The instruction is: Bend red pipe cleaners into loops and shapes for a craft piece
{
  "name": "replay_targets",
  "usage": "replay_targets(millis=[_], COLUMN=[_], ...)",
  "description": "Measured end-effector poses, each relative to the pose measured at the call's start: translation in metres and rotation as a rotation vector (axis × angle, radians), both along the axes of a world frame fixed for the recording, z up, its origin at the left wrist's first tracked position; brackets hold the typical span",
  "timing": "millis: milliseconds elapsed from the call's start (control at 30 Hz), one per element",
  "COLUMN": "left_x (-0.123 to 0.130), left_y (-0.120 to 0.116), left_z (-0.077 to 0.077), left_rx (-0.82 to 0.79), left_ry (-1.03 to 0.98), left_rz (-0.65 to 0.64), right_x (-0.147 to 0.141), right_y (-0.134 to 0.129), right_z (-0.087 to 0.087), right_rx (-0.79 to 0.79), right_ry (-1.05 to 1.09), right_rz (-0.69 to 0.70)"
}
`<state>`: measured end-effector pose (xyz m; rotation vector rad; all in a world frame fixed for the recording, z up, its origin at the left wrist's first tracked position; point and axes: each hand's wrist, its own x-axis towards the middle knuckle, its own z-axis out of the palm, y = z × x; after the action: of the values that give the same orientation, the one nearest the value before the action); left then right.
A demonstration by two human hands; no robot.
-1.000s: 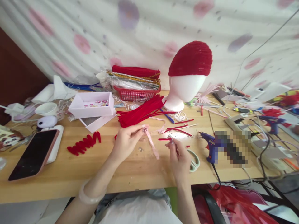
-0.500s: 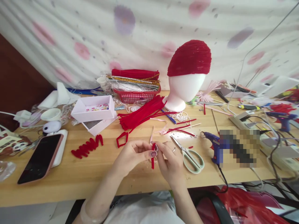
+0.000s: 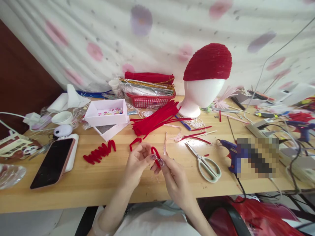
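Note:
A short red pipe cleaner (image 3: 155, 150) is bent into a narrow arch between my hands. My left hand (image 3: 138, 164) pinches one side of it with thumb and fingers. On the other side, my right hand (image 3: 175, 173) grips it near its lower end. Just behind my left hand lies a red pipe cleaner shape (image 3: 134, 142), partly hidden by the fingers. Farther left is a zigzag row of bent red pieces (image 3: 99, 152). A bundle of red pipe cleaners (image 3: 154, 122) lies beyond my hands, and green-handled scissors (image 3: 209, 167) rest to the right.
Behind stands a white mannequin head (image 3: 203, 93) with a red cap (image 3: 209, 64). A red basket (image 3: 150, 101), a white box (image 3: 105, 118) of beads and a phone (image 3: 52, 163) are to the left. A blue glue gun (image 3: 233, 157) with cables lies right.
The red pipe cleaner hung mostly straight below my fingers and now curves up into an arch. My right hand's grip has shifted lower. The whole view has swung slightly left.

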<state>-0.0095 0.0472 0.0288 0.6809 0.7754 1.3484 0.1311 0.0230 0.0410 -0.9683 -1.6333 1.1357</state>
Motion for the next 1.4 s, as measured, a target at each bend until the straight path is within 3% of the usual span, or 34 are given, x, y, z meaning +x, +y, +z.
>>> replay_targets(millis=[300,567,767,833,1000,1233,1400], left_x=[-0.016,-0.024,-0.026,-0.026,-0.026,-0.025,-0.026], left_y=[-0.002,-0.005,-0.008,-0.009,-0.010,-0.014,-0.014], left_z=[-0.007,-0.003,-0.003,-0.004,-0.006,-0.008,-0.004], left_rx=[0.013,0.017,-0.029,-0.037,-0.052,-0.087,-0.108], left_ry=[-0.091,-0.135,-0.164,-0.181,-0.207,-0.192,-0.168], left_rz=[-0.094,-0.036,-0.081,-0.066,-0.002,0.079,0.073], right_x=[-0.009,-0.015,-0.020,-0.020,-0.020,-0.018,-0.012], right_y=[0.001,-0.006,-0.004,-0.003,-0.003,-0.009,-0.010], right_z=[0.006,0.008,-0.004,-0.007,-0.006,0.011,0.014], right_rx=[-0.222,-0.342,-0.617,-0.655,-0.570,-0.245,-0.084], right_ry=[0.064,0.072,0.498,0.549,0.398,-0.093,-0.437], right_rz=[0.141,0.228,0.349,0.379,0.359,0.285,0.294])
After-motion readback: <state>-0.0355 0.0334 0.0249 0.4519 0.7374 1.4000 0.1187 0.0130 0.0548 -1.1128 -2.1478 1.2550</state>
